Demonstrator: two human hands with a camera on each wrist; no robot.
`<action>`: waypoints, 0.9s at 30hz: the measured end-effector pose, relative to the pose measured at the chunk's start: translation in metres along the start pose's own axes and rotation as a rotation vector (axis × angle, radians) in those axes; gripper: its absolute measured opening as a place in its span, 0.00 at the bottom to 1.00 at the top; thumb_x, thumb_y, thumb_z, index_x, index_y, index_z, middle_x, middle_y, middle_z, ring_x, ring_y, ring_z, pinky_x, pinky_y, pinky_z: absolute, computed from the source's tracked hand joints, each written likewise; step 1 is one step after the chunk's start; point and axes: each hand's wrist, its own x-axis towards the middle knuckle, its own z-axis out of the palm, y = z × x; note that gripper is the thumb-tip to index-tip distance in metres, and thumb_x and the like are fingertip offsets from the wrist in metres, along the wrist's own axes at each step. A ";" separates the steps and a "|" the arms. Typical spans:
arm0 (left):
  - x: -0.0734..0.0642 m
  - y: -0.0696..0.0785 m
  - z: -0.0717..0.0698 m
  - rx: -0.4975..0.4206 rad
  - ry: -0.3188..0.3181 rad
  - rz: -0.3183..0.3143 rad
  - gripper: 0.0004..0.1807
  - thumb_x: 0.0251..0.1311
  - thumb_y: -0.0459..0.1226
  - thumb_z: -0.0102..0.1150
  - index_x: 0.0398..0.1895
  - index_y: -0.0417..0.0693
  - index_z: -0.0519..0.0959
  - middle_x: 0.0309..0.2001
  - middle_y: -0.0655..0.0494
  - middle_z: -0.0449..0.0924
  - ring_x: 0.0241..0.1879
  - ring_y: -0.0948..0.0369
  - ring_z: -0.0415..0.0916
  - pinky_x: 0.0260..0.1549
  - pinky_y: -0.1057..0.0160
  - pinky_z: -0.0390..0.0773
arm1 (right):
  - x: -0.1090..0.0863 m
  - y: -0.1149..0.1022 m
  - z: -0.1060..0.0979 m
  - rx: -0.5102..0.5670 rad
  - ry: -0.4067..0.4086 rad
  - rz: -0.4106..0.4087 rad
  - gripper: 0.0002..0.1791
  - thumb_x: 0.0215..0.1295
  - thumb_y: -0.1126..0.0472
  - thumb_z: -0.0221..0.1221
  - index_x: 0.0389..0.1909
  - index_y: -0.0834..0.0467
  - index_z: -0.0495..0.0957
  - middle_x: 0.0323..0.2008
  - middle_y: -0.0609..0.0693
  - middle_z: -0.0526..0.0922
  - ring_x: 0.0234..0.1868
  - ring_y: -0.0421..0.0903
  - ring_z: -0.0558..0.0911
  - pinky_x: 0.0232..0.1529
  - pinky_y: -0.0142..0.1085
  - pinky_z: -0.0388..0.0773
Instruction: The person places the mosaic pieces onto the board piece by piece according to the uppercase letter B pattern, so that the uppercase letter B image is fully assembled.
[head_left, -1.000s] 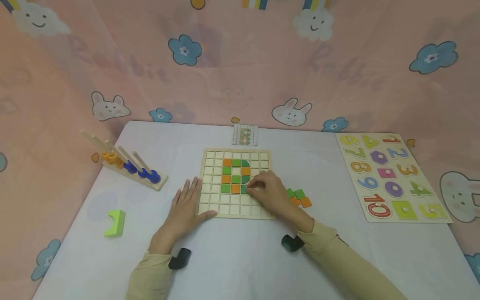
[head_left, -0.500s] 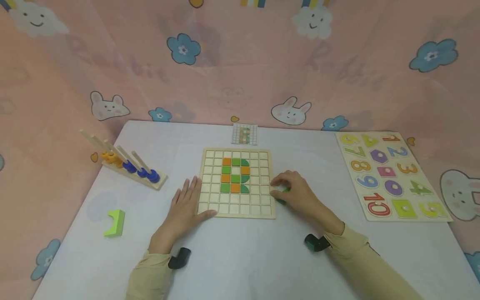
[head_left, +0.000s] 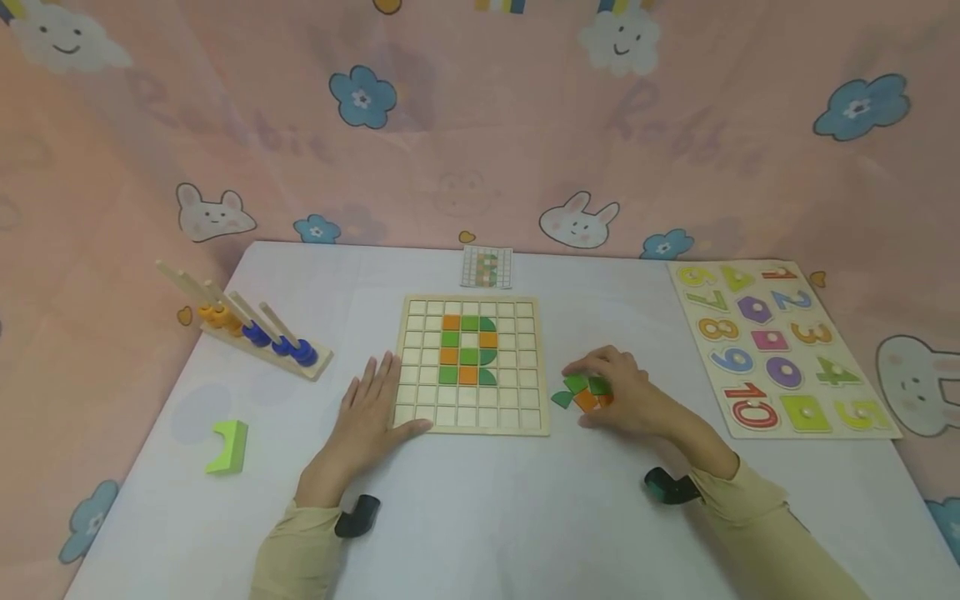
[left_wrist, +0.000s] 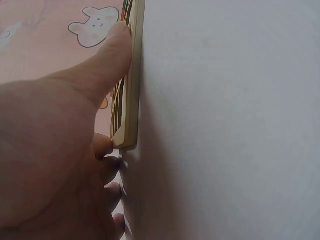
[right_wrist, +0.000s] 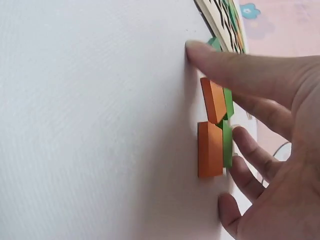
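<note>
A wooden grid board (head_left: 529,358) lies mid-table, bearing orange and green square tiles (head_left: 468,357) and several dark green curved tiles (head_left: 487,357). My left hand (head_left: 363,425) rests against its left side, fingers extended and thumb on the front left corner. To the right of the board, my right hand (head_left: 626,392) arches over loose tiles, thumb on the near side and fingers on the far side. Among them are orange squares (right_wrist: 210,150), green squares (head_left: 576,383) and a dark green quarter-round tile (head_left: 561,400). All of these lie on the table, partly covered by the hand.
A printed pattern card (head_left: 487,267) lies behind the board. A peg stand with yellow and blue rings (head_left: 302,352) and a light green block (head_left: 234,447) are at the left. A number puzzle board (head_left: 757,400) lies at the right.
My right hand has left the dark green tile at the pattern's lower right and moved right to the loose tiles. A quarter-round tile now shows beside them. The left hand stays put.
</note>
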 end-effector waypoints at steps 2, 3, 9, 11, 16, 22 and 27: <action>0.000 0.000 0.000 -0.002 -0.002 -0.003 0.61 0.69 0.55 0.66 0.86 0.38 0.37 0.87 0.42 0.33 0.87 0.41 0.27 0.83 0.34 0.34 | -0.001 0.001 -0.002 0.001 0.007 -0.007 0.29 0.58 0.62 0.78 0.61 0.53 0.82 0.60 0.61 0.76 0.59 0.60 0.72 0.57 0.55 0.74; 0.000 0.000 0.000 -0.001 -0.002 -0.002 0.61 0.69 0.55 0.66 0.86 0.37 0.37 0.87 0.42 0.33 0.87 0.41 0.27 0.83 0.34 0.35 | -0.001 0.001 -0.002 0.006 0.014 -0.008 0.28 0.59 0.63 0.77 0.61 0.55 0.82 0.58 0.60 0.78 0.57 0.59 0.73 0.56 0.53 0.76; -0.001 0.001 -0.001 -0.004 -0.003 0.000 0.60 0.70 0.55 0.66 0.86 0.37 0.38 0.87 0.41 0.33 0.87 0.40 0.27 0.83 0.34 0.34 | 0.001 0.002 0.001 0.038 0.101 0.023 0.27 0.63 0.68 0.73 0.63 0.60 0.79 0.47 0.55 0.83 0.48 0.52 0.79 0.53 0.46 0.80; -0.002 0.001 -0.001 -0.007 -0.004 0.001 0.60 0.70 0.55 0.66 0.86 0.37 0.38 0.87 0.41 0.33 0.87 0.41 0.27 0.83 0.34 0.34 | 0.002 0.003 0.003 0.044 0.132 0.035 0.27 0.63 0.67 0.73 0.63 0.60 0.79 0.45 0.54 0.84 0.46 0.51 0.79 0.51 0.43 0.81; -0.001 0.001 -0.001 -0.011 0.002 -0.001 0.60 0.69 0.55 0.66 0.86 0.37 0.38 0.87 0.42 0.34 0.87 0.41 0.28 0.83 0.34 0.34 | 0.004 0.003 0.007 0.043 0.209 -0.007 0.22 0.63 0.65 0.74 0.58 0.61 0.82 0.44 0.54 0.85 0.44 0.49 0.80 0.47 0.38 0.80; 0.000 0.000 0.002 -0.008 0.026 0.005 0.60 0.68 0.55 0.68 0.87 0.37 0.40 0.87 0.40 0.36 0.87 0.40 0.30 0.83 0.34 0.35 | 0.011 -0.002 0.020 0.119 0.290 -0.091 0.14 0.62 0.65 0.75 0.47 0.60 0.87 0.41 0.52 0.87 0.39 0.44 0.80 0.41 0.29 0.79; 0.000 0.000 0.002 -0.012 0.029 0.005 0.60 0.68 0.55 0.68 0.87 0.37 0.41 0.87 0.40 0.37 0.87 0.40 0.30 0.83 0.34 0.36 | 0.018 -0.016 0.033 0.266 0.261 -0.077 0.09 0.63 0.65 0.74 0.41 0.60 0.85 0.37 0.53 0.89 0.33 0.40 0.83 0.35 0.27 0.80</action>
